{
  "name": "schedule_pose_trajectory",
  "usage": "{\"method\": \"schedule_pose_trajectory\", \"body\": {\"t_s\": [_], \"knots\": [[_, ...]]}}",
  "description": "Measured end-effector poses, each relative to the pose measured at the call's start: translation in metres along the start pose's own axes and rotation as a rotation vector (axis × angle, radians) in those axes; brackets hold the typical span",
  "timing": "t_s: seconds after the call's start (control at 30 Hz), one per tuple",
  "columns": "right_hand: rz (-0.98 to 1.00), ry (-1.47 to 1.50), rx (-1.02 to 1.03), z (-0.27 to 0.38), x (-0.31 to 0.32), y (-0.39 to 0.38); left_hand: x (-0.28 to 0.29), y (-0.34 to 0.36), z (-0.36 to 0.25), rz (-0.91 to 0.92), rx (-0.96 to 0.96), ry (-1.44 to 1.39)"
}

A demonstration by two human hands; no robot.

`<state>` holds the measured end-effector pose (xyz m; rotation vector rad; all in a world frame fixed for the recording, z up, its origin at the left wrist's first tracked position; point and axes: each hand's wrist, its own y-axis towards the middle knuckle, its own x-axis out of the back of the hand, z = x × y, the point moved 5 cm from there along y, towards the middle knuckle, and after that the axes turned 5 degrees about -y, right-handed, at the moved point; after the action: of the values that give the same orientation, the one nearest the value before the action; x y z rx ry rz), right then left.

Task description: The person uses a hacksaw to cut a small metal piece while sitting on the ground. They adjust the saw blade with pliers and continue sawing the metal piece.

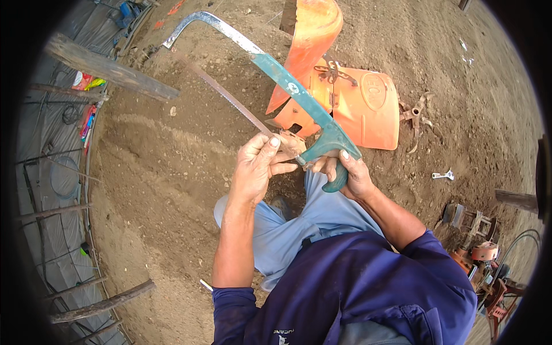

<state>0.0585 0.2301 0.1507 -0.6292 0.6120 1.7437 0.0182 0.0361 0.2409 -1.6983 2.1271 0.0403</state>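
A hacksaw with a teal and silver frame (305, 98) is held over my lap. My right hand (347, 172) is closed round its green handle. My left hand (259, 164) pinches the rusty, toothed blade (224, 94) close to its lower end, beside the handle. The blade's far end hangs apart from the frame's curved tip. Beyond the saw, orange machine covers (374, 112) with a dark metal bracket lie on the dirt, partly behind the frame.
A bladed metal part (417, 115) and an adjustable wrench (443, 175) lie on the dirt (149, 207) at right. Orange machinery (484, 251) stands lower right. Along the left are wooden poles (115, 72), dark sheeting (49, 230) and coloured items.
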Motion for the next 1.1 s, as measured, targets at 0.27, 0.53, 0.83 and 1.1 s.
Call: {"method": "schedule_pose_trajectory", "body": {"t_s": [0.27, 0.53, 0.83, 1.1], "knots": [[0.049, 0.008, 0.001, 0.001, -0.005, -0.001, 0.001, 0.002, 0.002, -0.05, -0.012, 0.083], [0.032, -0.014, -0.015, 0.003, -0.007, -0.001, 0.002, -0.001, -0.001, -0.057, -0.01, 0.078], [0.047, -0.084, -0.009, 0.01, -0.01, -0.001, -0.001, -0.006, 0.0, -0.054, -0.049, -0.014], [0.047, -0.15, 0.029, 0.01, -0.009, -0.003, 0.005, -0.006, 0.005, -0.09, -0.051, 0.052]]}}
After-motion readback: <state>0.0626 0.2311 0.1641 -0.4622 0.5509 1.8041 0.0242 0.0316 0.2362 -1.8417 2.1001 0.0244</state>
